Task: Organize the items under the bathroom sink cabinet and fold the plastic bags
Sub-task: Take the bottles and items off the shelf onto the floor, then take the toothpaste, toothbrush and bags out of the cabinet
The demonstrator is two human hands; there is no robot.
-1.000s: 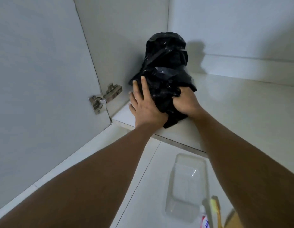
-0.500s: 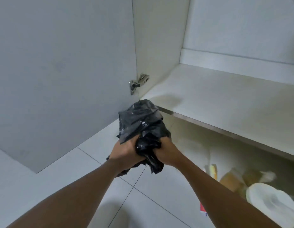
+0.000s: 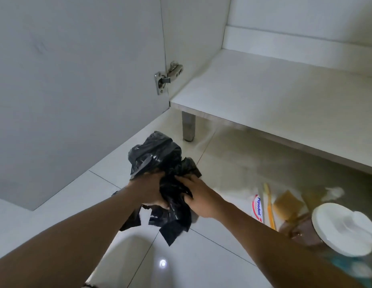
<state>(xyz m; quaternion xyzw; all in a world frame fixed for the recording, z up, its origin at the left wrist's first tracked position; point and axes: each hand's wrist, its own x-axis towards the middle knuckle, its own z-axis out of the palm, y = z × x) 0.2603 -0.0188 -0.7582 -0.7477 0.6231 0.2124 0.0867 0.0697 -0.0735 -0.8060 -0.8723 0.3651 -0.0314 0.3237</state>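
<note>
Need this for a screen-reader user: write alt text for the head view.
The left hand and right hand grip a crumpled black plastic bag over the tiled floor, before the open cabinet. A toothpaste tube, toothbrush and white-lidded jar lie at right.

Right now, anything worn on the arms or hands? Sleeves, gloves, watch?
Nothing visible. The left forearm and right forearm are bare, no sleeves in frame. The left hand and right hand are ungloved; no watch or ring shows.
</note>
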